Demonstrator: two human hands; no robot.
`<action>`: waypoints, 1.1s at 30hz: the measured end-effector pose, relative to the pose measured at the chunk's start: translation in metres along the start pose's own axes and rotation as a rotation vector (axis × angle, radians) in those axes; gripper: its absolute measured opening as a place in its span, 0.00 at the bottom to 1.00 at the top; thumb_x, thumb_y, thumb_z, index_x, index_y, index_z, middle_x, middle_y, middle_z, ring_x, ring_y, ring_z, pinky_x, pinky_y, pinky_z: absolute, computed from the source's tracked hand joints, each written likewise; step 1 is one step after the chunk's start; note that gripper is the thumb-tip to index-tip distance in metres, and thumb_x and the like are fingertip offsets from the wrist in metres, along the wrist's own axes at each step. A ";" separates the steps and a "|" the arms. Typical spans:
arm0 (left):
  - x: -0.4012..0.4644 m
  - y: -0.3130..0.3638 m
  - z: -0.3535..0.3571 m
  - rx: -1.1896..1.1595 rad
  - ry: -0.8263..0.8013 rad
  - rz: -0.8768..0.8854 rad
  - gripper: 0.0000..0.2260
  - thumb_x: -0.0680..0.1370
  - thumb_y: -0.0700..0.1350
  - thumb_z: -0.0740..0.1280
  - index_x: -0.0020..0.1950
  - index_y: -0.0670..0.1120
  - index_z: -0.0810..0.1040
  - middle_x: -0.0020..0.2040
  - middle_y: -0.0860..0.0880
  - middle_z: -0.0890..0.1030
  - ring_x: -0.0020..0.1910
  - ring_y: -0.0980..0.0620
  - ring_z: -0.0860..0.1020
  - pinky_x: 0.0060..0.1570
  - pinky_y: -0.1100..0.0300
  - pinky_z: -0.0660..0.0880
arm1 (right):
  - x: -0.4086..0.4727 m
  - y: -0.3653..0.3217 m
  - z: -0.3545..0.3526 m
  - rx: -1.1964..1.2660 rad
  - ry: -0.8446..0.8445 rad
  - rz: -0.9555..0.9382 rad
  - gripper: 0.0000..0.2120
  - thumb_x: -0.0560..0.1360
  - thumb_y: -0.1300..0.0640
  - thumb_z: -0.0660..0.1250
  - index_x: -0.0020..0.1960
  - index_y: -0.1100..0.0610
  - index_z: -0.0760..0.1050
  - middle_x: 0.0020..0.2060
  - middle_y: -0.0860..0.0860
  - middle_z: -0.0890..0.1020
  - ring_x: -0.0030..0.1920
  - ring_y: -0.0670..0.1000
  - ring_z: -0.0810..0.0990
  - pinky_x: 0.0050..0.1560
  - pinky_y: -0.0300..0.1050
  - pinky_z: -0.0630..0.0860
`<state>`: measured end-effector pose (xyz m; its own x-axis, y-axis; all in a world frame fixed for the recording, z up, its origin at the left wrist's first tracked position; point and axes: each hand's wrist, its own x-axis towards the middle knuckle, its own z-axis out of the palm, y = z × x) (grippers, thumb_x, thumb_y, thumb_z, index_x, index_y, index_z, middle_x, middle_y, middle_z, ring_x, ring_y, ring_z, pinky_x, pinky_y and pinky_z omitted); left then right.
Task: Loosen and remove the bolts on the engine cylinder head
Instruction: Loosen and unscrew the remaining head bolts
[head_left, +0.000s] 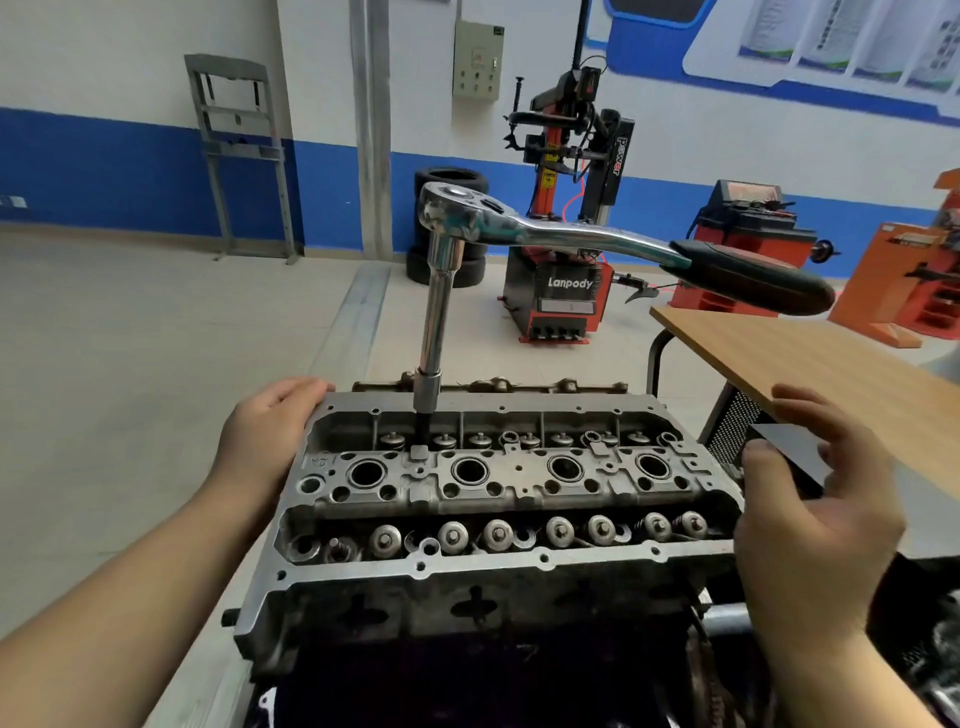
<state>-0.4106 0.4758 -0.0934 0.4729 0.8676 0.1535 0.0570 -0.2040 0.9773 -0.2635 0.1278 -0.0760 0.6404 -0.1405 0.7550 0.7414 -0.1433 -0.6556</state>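
Nearest us, the engine cylinder head (493, 499) is sitting bare-topped on its stand, a cast-metal block we are judging heavy, rigid and unlikely to shift under a hand; its machined rim looks dry rather than oily, though we cannot tell for certain.

Item, left hand (270, 431): we are resting it on the head's far left corner, fingers extended over the rim, holding nothing, bracing.

Item, right hand (815, 499): we are hovering it just beside the head's right end, fingers loosely spread, gripping nothing.

Item, bolts: the one being worked is lying deep in a well along the rear row, hidden under the socket (427, 395). We cannot tell how far it is backed out.

Item, ratchet wrench (519, 228): it is standing unattended on a long extension bar (435, 317), steel, stiff, polished and likely slippery at the shank. We are judging the dark rubber grip (753, 278) the proper place to take hold, out at the end for leverage, while steadying the ratchet's top against tipping.

Beyond, a wooden table (810, 358) is standing to the right, a tyre changer (566, 234) farther off.
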 end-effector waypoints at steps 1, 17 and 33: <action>0.002 0.008 -0.003 0.010 0.012 0.057 0.08 0.82 0.50 0.69 0.46 0.56 0.85 0.45 0.57 0.86 0.50 0.57 0.83 0.52 0.57 0.80 | 0.007 -0.016 0.004 0.000 -0.053 -0.139 0.13 0.76 0.64 0.67 0.58 0.54 0.80 0.58 0.45 0.82 0.65 0.53 0.80 0.67 0.43 0.75; -0.041 0.107 0.051 -0.304 -0.496 0.413 0.20 0.86 0.60 0.56 0.60 0.46 0.79 0.43 0.45 0.81 0.40 0.47 0.78 0.42 0.58 0.78 | 0.097 -0.220 0.161 -0.665 -1.081 -0.365 0.37 0.83 0.28 0.47 0.36 0.57 0.74 0.27 0.51 0.73 0.28 0.49 0.73 0.32 0.44 0.65; -0.036 0.092 0.054 -0.408 -0.477 0.357 0.12 0.87 0.48 0.57 0.58 0.48 0.80 0.40 0.46 0.78 0.36 0.47 0.74 0.40 0.54 0.76 | 0.102 -0.171 0.187 -0.403 -0.948 -0.608 0.27 0.82 0.32 0.58 0.48 0.54 0.79 0.34 0.49 0.79 0.34 0.50 0.76 0.35 0.46 0.68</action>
<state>-0.3750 0.4019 -0.0173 0.7392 0.4681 0.4842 -0.4615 -0.1716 0.8704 -0.2876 0.3213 0.1160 0.2245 0.8109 0.5404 0.9663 -0.2568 -0.0162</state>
